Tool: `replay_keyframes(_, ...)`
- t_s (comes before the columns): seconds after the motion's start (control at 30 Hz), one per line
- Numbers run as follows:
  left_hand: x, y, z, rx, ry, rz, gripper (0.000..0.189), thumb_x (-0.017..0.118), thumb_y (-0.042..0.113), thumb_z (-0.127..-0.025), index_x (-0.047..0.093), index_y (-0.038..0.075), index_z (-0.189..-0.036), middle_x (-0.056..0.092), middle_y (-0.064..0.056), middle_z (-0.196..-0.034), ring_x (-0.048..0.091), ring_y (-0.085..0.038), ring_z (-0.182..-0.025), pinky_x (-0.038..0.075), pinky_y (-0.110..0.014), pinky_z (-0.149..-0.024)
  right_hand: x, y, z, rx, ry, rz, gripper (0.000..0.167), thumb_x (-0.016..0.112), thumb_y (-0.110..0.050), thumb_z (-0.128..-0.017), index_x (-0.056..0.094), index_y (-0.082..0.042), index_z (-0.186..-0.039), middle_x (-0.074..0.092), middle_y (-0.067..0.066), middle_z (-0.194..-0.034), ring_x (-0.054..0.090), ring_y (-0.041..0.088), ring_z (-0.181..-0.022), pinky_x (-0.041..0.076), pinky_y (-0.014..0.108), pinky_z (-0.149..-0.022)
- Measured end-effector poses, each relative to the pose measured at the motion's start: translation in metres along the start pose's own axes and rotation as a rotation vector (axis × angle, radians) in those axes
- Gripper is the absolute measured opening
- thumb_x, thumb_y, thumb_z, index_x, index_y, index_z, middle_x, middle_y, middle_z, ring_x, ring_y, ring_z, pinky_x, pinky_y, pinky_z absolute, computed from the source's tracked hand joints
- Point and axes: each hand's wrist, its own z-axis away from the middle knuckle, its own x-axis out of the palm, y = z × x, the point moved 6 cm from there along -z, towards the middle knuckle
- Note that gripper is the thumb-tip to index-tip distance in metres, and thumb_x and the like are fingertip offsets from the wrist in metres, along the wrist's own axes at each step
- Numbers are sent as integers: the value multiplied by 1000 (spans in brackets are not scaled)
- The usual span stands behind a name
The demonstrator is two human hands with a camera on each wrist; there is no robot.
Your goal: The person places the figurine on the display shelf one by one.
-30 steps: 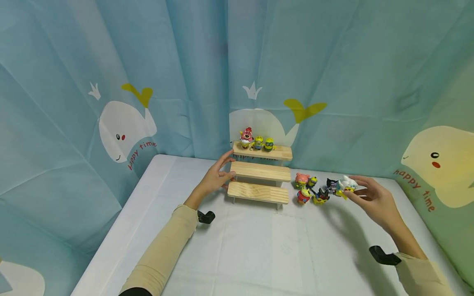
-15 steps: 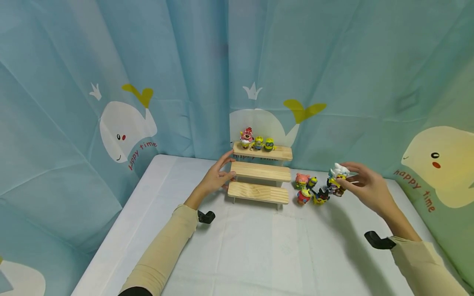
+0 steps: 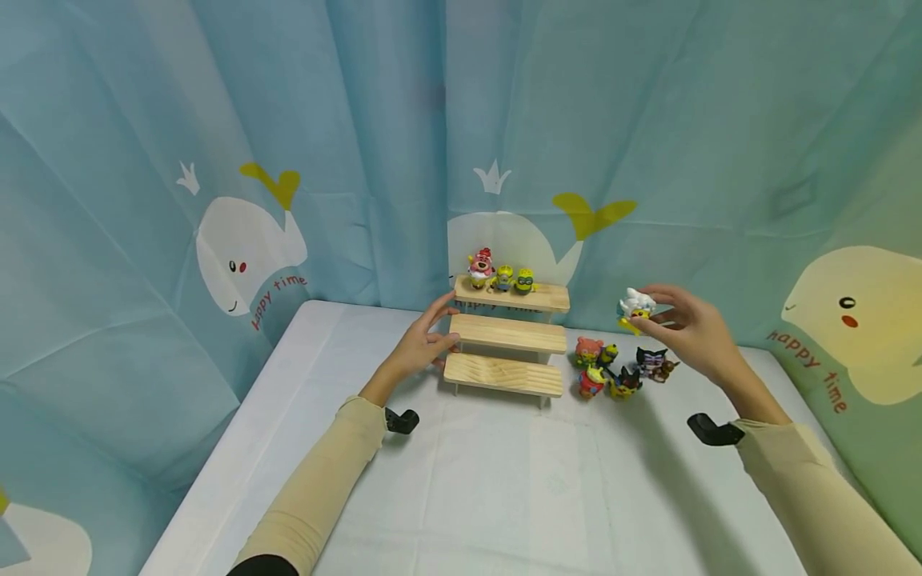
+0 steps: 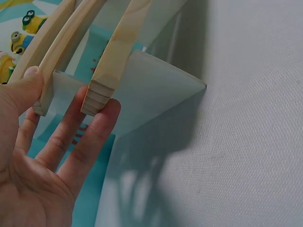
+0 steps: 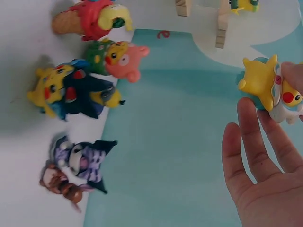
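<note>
- One small yellow figure with a white top (image 3: 637, 306) is pinched between the thumb and fingers of the right hand (image 3: 695, 328), off the counter (image 3: 504, 480), to the right of the wooden stand (image 3: 507, 334).
- A light, firm pinch should serve best, I judge: the moulded body looks smooth and could twist.
- Height matters too; a low path might knock the black-eared figure (image 3: 624, 384) or the red figure (image 3: 592, 382) on the counter.
- The left hand (image 3: 418, 344) grips the stand's left end, thumb on the middle shelf (image 4: 61, 47); gentle, even pressure should stop the stand sliding.
- The stand is open-sided; its top shelf (image 3: 551, 299) bears a pink bear (image 3: 480, 270) and two goggled figures (image 3: 504, 279), side by side.
</note>
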Motion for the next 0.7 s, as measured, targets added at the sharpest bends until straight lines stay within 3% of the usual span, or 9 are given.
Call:
replay_keyframes(0.4, -2, 3, -4, -20, -24, 70, 74, 65, 16, -103, 26, 41, -161, 37, -14, -161, 72, -39, -93, 53, -72, -63, 15, -19, -24, -40, 2, -43, 50, 78, -29, -95, 61, -20, -141, 65, 10, -133, 65, -1, -90, 52, 16, -72)
replay_keyframes(0.7, -2, 4, -3, -32, 4, 67, 74, 68, 15, -102, 29, 40, -160, 40, -16, -158, 74, -34, -87, 55, -68, -61, 27, -29, -38, -58, 8, -114, 48, 78, -26, -95, 62, -19, -139, 65, 9, -131, 67, 6, -90, 54, 16, -73)
